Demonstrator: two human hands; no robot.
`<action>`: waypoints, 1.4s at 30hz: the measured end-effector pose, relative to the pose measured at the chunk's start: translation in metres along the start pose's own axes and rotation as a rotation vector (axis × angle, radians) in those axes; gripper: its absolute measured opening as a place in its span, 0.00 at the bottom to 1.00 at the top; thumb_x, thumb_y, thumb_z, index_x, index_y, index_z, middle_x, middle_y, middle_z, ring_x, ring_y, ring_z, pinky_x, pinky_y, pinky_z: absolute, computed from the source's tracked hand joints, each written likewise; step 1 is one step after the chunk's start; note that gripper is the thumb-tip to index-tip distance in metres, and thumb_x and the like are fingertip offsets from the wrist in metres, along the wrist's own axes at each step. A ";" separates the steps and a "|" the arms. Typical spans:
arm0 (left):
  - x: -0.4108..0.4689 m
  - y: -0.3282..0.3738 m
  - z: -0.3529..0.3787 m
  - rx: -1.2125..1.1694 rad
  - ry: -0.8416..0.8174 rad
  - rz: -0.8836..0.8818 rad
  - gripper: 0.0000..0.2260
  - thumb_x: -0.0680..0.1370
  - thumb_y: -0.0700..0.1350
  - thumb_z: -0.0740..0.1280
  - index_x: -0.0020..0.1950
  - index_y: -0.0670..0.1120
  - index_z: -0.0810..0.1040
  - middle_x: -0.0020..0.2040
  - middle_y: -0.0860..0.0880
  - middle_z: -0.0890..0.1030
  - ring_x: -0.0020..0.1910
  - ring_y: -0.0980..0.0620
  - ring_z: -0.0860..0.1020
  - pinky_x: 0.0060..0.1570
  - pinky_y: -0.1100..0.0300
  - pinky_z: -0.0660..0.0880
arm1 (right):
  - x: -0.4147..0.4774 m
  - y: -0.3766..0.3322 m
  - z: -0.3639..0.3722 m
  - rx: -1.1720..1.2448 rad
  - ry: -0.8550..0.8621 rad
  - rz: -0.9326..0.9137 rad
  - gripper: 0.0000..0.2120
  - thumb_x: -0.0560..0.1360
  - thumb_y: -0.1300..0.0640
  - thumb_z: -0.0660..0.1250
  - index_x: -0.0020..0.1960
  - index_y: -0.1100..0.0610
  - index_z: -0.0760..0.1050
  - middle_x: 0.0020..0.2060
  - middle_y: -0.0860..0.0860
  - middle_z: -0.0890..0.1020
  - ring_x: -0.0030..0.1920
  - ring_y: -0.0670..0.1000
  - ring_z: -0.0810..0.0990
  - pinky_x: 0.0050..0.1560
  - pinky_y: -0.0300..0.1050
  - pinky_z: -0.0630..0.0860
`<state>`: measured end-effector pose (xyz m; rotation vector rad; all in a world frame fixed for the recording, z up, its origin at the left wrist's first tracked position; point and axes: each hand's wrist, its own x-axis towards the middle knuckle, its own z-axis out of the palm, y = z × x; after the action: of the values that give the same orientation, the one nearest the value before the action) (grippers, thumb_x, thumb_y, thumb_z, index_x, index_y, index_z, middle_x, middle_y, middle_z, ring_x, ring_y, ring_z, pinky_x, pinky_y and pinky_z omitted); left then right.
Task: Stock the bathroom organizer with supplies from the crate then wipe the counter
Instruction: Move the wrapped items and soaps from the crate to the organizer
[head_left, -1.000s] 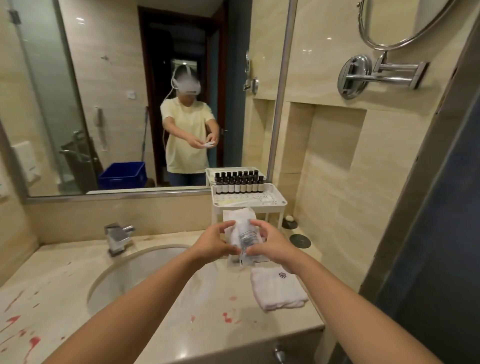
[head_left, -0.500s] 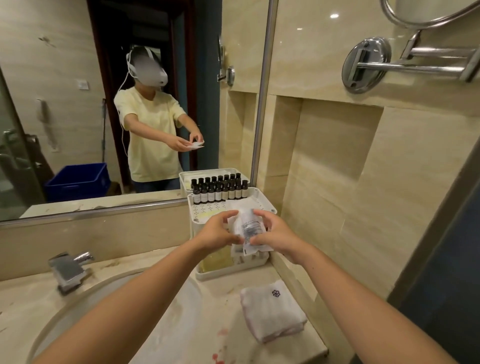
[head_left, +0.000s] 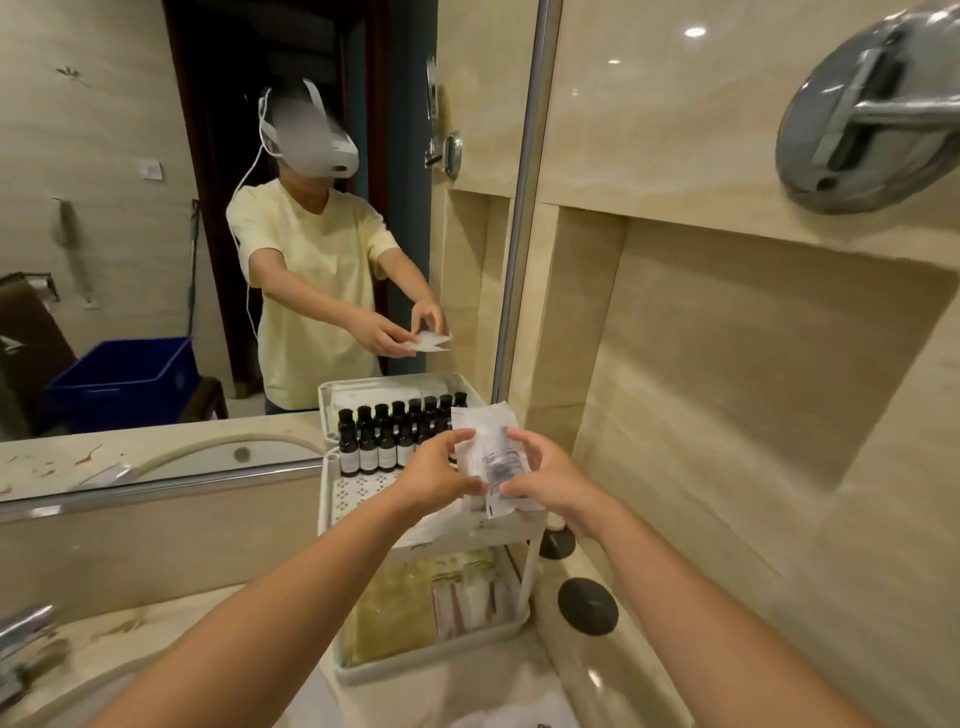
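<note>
Head view: on the tabletop (head_left: 576, 675) stands the white organizer (head_left: 358, 493), bottles (head_left: 369, 447) lining its top tray's back. Left hand (head_left: 436, 473) and right hand (head_left: 545, 478) pinch a clear packet (head_left: 493, 457) just above that tray.

mirror (head_left: 130, 234) on back wall, chrome edge strip upright at its right side | chrome wall mount (head_left: 872, 114) top right, arm cut by frame | recessed tile niche (head_left: 753, 374) beige, right of mirror | faucet (head_left: 21, 644) chrome, lower left, partly cut off | two black discs (head_left: 587, 605) below niche, near each other, not touching
</note>
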<state>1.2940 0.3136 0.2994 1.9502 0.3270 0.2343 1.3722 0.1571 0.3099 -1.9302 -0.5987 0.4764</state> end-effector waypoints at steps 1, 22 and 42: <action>0.011 -0.003 0.003 -0.002 0.008 -0.012 0.37 0.69 0.34 0.76 0.74 0.47 0.67 0.70 0.45 0.71 0.60 0.45 0.77 0.58 0.50 0.77 | 0.009 0.003 -0.003 0.005 -0.003 0.014 0.42 0.67 0.67 0.75 0.74 0.46 0.64 0.72 0.52 0.67 0.70 0.51 0.67 0.62 0.47 0.74; 0.076 -0.055 0.034 0.212 -0.061 -0.194 0.33 0.70 0.49 0.77 0.71 0.42 0.70 0.58 0.48 0.76 0.53 0.52 0.75 0.54 0.61 0.70 | 0.081 0.035 -0.011 -0.298 -0.209 0.268 0.38 0.70 0.67 0.72 0.76 0.57 0.61 0.64 0.51 0.73 0.58 0.50 0.76 0.48 0.40 0.78; 0.016 -0.052 0.000 0.483 0.171 0.001 0.22 0.77 0.57 0.68 0.68 0.52 0.73 0.61 0.53 0.78 0.58 0.55 0.76 0.58 0.53 0.75 | 0.055 0.019 0.029 -0.424 0.124 -0.166 0.21 0.74 0.59 0.66 0.67 0.50 0.74 0.64 0.49 0.75 0.63 0.49 0.74 0.61 0.47 0.74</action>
<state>1.3031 0.3386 0.2521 2.4109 0.5330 0.3480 1.4035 0.2037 0.2772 -2.2638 -0.8197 0.1266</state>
